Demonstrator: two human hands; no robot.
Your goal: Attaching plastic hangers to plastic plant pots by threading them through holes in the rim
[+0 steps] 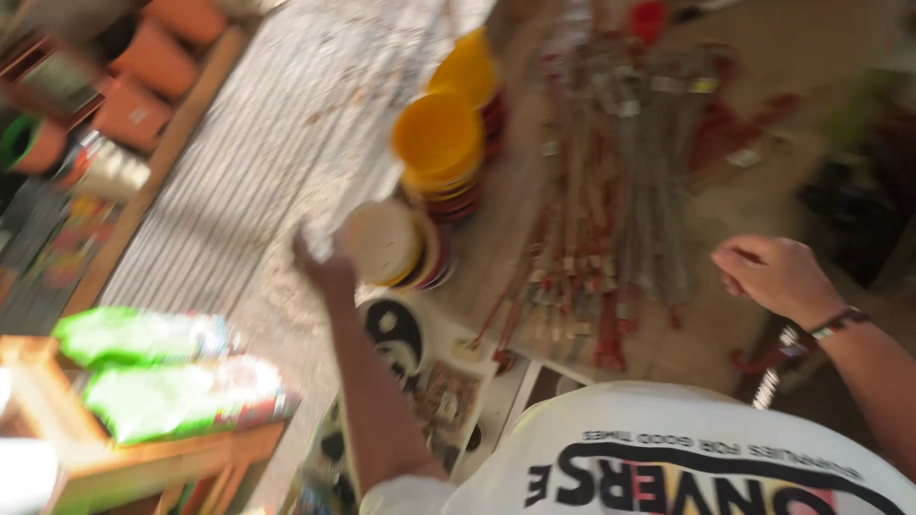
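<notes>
My left hand reaches out over the grey floor, right beside a stack of shallow bowls topped by a cream one. Something small and pale shows at its fingertips, too blurred to identify. My right hand, with a band on its wrist, hovers with curled fingers over the brown tabletop, and nothing is visible in it. To its left lies a spread bundle of thin sticks with red ends. My white printed shirt fills the bottom edge.
Two stacks of yellow-topped bowls stand at the table's left edge. Terracotta pots line a wooden shelf at top left. Green bags lie on a wooden rack at bottom left. Printed pictures lean below the table.
</notes>
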